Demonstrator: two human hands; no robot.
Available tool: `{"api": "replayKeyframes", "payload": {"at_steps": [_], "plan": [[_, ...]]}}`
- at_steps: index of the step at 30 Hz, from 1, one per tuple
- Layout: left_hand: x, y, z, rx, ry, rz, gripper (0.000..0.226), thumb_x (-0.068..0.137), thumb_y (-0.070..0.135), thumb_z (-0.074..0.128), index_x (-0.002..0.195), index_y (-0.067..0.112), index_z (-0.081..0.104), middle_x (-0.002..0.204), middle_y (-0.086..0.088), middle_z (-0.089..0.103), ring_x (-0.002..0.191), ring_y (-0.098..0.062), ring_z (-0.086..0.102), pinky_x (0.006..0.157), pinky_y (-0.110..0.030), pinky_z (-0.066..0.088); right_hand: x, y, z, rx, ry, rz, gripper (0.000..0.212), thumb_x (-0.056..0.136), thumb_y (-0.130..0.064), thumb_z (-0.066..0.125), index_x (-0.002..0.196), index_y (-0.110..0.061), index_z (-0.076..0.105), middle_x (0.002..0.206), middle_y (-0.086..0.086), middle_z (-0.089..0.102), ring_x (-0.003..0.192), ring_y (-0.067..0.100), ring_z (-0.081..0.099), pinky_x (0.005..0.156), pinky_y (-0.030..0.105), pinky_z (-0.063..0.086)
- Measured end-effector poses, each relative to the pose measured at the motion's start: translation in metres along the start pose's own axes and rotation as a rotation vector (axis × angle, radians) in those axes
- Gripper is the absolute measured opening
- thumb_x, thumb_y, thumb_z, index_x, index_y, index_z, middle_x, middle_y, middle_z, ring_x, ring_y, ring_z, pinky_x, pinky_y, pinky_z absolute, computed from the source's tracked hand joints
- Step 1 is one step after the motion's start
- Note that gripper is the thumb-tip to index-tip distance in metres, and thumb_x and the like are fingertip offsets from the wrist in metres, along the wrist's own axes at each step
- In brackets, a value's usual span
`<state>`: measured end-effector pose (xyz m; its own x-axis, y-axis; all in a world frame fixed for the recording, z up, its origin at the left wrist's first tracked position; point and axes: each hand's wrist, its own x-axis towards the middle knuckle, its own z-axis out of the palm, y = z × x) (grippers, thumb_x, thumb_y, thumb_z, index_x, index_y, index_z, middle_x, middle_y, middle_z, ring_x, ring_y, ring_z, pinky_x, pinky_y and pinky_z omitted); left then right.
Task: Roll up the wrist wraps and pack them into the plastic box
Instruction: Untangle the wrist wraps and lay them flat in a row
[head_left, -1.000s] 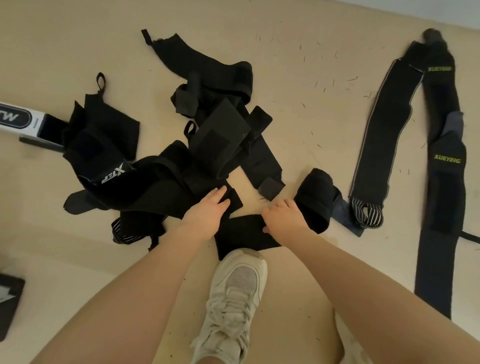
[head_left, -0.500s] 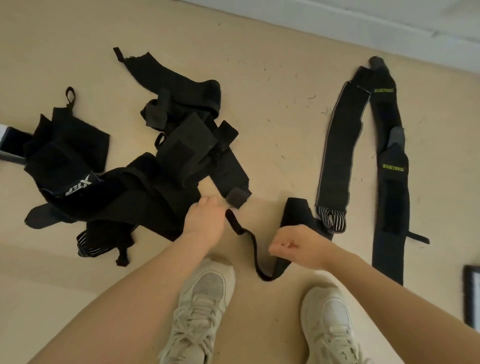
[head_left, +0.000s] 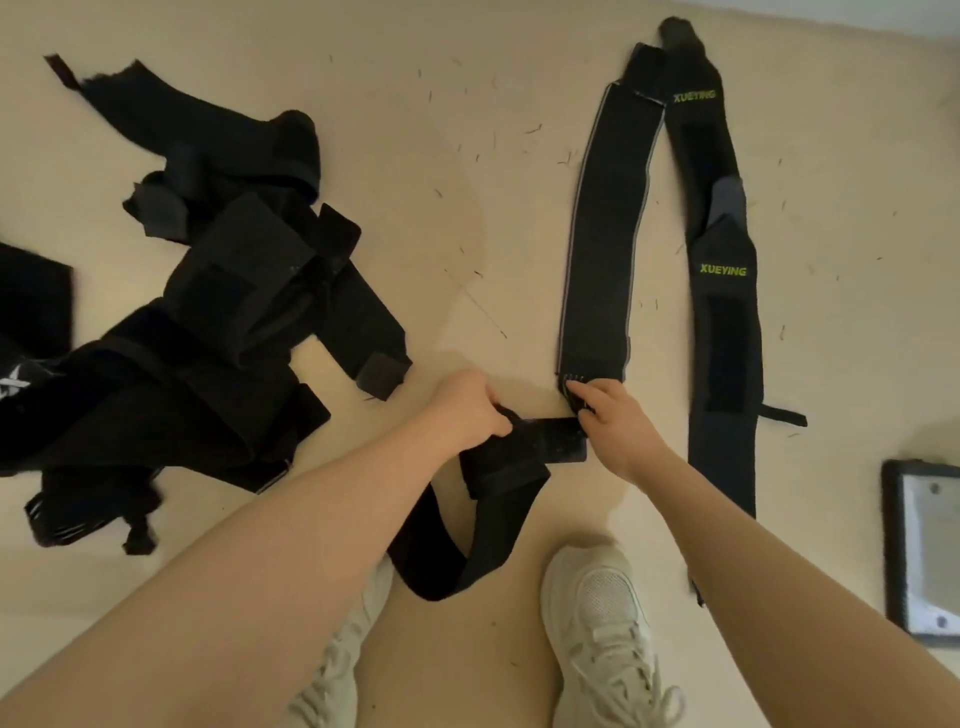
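Since the earlier frame, both hands have shifted toward the flat wraps on the right, and the strap between them now hangs in a longer loop above the shoes. The held wrist wrap (head_left: 483, 525) is a black band. Its upper end runs flat between the two hands, and the rest drops in a U-shaped loop toward the person's feet.

The left hand (head_left: 467, 408) grips the left part of the band with fingers curled round it. The right hand (head_left: 608, 415) pinches the right end of the band with fingers bent. Its fingertips (head_left: 574, 387) touch the striped lower end of the grey-edged wrap (head_left: 605, 234), which lies flat and straight on the floor (head_left: 467, 156).

Just beside that wrap on the right lies a second long wrap (head_left: 724, 291) marked XUEYING in yellow-green letters. The two meet at their top ends. A tangled pile of black wraps (head_left: 218, 322) lies on the floor to the left, well apart from the two flat ones. One loose end of the pile lies near the left hand without touching it.

Two pale shoes appear at the bottom: the right shoe (head_left: 602, 623) in full, the left shoe (head_left: 337, 675) partly hidden under the left forearm. A dark-framed flat object (head_left: 922, 551) lies at the right edge; what it is cannot be told.
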<state>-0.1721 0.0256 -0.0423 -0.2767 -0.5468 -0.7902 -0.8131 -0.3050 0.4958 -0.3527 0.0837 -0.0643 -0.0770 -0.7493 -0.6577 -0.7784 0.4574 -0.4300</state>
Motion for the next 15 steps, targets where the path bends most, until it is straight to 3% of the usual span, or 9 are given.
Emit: {"api": "replayKeyframes", "payload": {"at_steps": [5, 8, 10, 11, 13, 15], "plan": [[-0.058, -0.006, -0.054, -0.064, 0.055, 0.187, 0.027, 0.082, 0.012, 0.069, 0.09, 0.034, 0.055, 0.092, 0.008, 0.062, 0.087, -0.007, 0.059, 0.081, -0.023, 0.049, -0.005, 0.003, 0.004, -0.125, -0.064, 0.044, 0.044, 0.103, -0.023, 0.031, 0.145, -0.014, 0.035, 0.148, 0.005, 0.031, 0.134, 0.026, 0.031, 0.112, 0.034, 0.025], [-0.101, 0.0, -0.078, -0.068, 0.157, 0.328, 0.026, 0.081, 0.009, 0.07, 0.096, 0.026, 0.057, 0.088, 0.006, 0.061, 0.083, -0.006, 0.057, 0.076, -0.012, 0.046, -0.015, -0.028, -0.002, -0.012, 0.055, 0.09, 0.042, 0.102, -0.028, 0.03, 0.121, -0.005, 0.058, 0.127, 0.011, 0.053, 0.124, 0.03, 0.044, 0.103, 0.036, 0.033], [-0.117, 0.008, -0.078, 0.011, 0.224, 0.429, 0.028, 0.081, 0.008, 0.07, 0.095, 0.028, 0.055, 0.084, 0.009, 0.056, 0.077, -0.003, 0.052, 0.072, -0.006, 0.041, -0.029, -0.065, -0.014, 0.453, 0.129, 0.214, 0.05, 0.1, -0.043, 0.032, 0.094, -0.005, 0.064, 0.099, 0.011, 0.063, 0.1, 0.029, 0.056, 0.089, 0.035, 0.039], [-0.123, 0.011, -0.074, 0.058, 0.242, 0.478, 0.029, 0.081, 0.008, 0.07, 0.095, 0.028, 0.055, 0.082, 0.011, 0.053, 0.076, -0.002, 0.05, 0.071, -0.006, 0.039, -0.035, -0.084, -0.021, 0.743, 0.074, 0.287, 0.058, 0.096, -0.056, 0.032, 0.091, -0.008, 0.063, 0.094, 0.01, 0.066, 0.093, 0.027, 0.059, 0.088, 0.034, 0.041], [-0.13, 0.017, -0.065, 0.15, 0.245, 0.6, 0.027, 0.082, 0.006, 0.068, 0.097, 0.024, 0.056, 0.081, 0.016, 0.047, 0.075, 0.004, 0.046, 0.069, -0.007, 0.037, -0.046, -0.106, -0.036, 1.158, -0.089, 0.324, 0.078, 0.085, -0.076, 0.027, 0.102, -0.01, 0.065, 0.1, 0.01, 0.07, 0.091, 0.024, 0.065, 0.093, 0.038, 0.045], [-0.131, 0.02, -0.059, 0.224, 0.251, 0.72, 0.024, 0.081, 0.004, 0.067, 0.101, 0.016, 0.06, 0.081, 0.02, 0.04, 0.076, 0.008, 0.044, 0.07, -0.005, 0.035, -0.058, -0.117, -0.053, 1.435, -0.172, 0.286, 0.08, 0.083, -0.076, 0.031, 0.109, -0.007, 0.061, 0.104, 0.011, 0.069, 0.089, 0.024, 0.066, 0.094, 0.043, 0.047]]}}
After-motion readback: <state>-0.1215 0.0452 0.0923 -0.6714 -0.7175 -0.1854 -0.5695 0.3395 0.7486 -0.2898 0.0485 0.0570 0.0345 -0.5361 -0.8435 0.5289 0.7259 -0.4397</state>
